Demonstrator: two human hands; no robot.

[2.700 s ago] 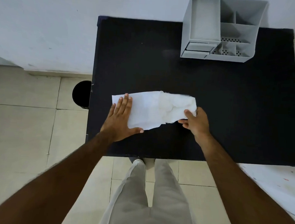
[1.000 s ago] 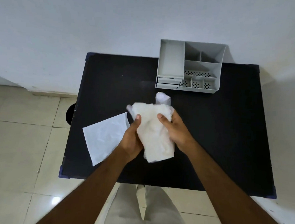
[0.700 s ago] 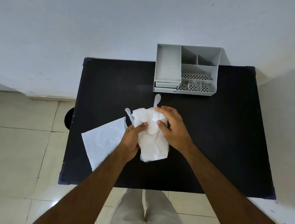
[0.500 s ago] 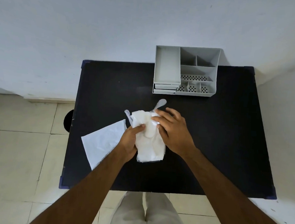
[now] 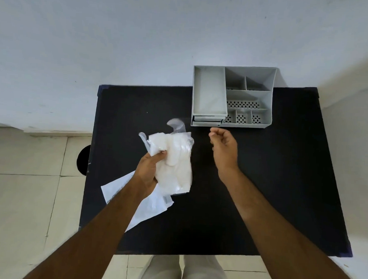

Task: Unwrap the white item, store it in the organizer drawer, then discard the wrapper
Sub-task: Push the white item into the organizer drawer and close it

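White item (image 5: 176, 160) in left hand (image 5: 148, 169)

Black table (image 5: 261, 185); organizer (image 5: 269, 107) and wrapper (image 5: 152, 207) atop.

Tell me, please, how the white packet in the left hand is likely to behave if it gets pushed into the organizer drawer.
Probably soft and floppy: the white packet sags and creases where the left hand pinches it. Its thin clear film, with a loose flap sticking up, looks slippery and crinkly. It seems light, since one hand holds it easily. It will likely bunch rather than slide into the organizer.
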